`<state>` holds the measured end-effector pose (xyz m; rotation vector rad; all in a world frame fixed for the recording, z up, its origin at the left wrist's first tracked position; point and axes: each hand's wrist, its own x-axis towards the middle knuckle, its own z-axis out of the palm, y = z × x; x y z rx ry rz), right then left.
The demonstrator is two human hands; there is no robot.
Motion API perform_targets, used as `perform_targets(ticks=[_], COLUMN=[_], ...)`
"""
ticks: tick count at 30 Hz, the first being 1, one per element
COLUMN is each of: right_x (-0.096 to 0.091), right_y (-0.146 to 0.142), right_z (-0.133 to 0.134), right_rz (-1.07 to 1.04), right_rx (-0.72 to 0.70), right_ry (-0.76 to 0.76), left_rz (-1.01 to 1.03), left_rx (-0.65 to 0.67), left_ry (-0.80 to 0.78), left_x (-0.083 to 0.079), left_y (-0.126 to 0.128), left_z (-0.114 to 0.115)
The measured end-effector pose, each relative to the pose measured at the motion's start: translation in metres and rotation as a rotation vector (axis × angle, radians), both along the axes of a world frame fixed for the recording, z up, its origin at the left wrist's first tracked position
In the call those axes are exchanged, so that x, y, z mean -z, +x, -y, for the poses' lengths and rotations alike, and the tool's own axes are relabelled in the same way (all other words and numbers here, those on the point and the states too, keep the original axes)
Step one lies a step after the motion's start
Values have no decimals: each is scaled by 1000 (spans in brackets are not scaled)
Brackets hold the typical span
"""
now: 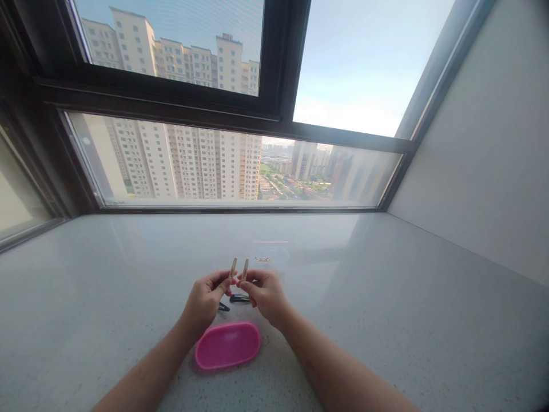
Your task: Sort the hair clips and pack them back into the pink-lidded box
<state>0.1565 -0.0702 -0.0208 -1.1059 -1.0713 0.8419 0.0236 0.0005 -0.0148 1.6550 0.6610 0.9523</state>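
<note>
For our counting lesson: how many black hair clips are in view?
2: one black hair clip lies by the left hand, another by the right hand; the hands may hide more.

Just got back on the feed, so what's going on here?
A person is handling clips over a pale windowsill. The left hand holds one gold clip and the right hand a second gold clip, side by side, roughly upright, with a gap between. Two black clips, partly hidden by the hands, lie below. A pink tray sits nearer the person; a small gold-coloured item lies beyond the hands.
</note>
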Motion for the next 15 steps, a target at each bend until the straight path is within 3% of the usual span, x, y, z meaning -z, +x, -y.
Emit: perform_targets(ticks=[15], right_x=[6], right_y=[1], right_z=[-2], right_rz=[-46], right_rx=[40], right_ry=[-37], left_rz=[52], left_rx=[-57], left_ry=[-66], left_x=[12], left_y=[0], left_z=[-8])
